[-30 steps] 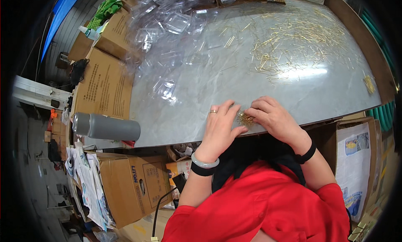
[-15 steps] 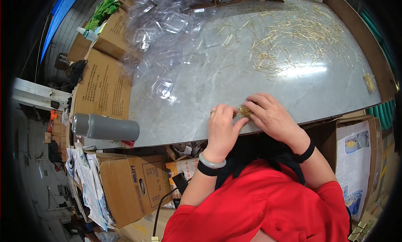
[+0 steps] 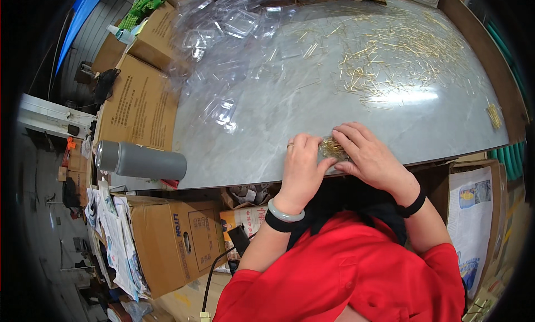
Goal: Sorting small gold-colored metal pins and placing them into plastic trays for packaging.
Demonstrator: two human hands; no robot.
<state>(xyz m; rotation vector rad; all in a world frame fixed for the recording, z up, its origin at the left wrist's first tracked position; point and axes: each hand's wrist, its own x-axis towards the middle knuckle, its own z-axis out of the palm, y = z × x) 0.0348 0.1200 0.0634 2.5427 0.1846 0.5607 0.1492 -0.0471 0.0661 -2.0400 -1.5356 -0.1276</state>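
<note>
Over on our left, a grey bottle (image 3: pixel 147 162) sits at the near corner of the tabletop (image 3: pixel 256 149), well apart from our hands. Clear plastic shells (image 3: pixel 239 25) heap up at the far left, loose gold wires (image 3: pixel 404 51) scatter across the far right, and a small gold cluster (image 3: pixel 494 116) lies by the right edge. Below the tabletop's near edge, we see a box of crumpled paper (image 3: pixel 249 195); at lower right, a carton holds a printed sheet (image 3: pixel 468 227). Near that edge, the gold wire bundle (image 3: pixel 333 149) lies between our left grip (image 3: pixel 302 168) and right grip (image 3: pixel 372 159), both closed on it, thumbs on its near side; we cannot tell whether clear plastic encloses it.
</note>
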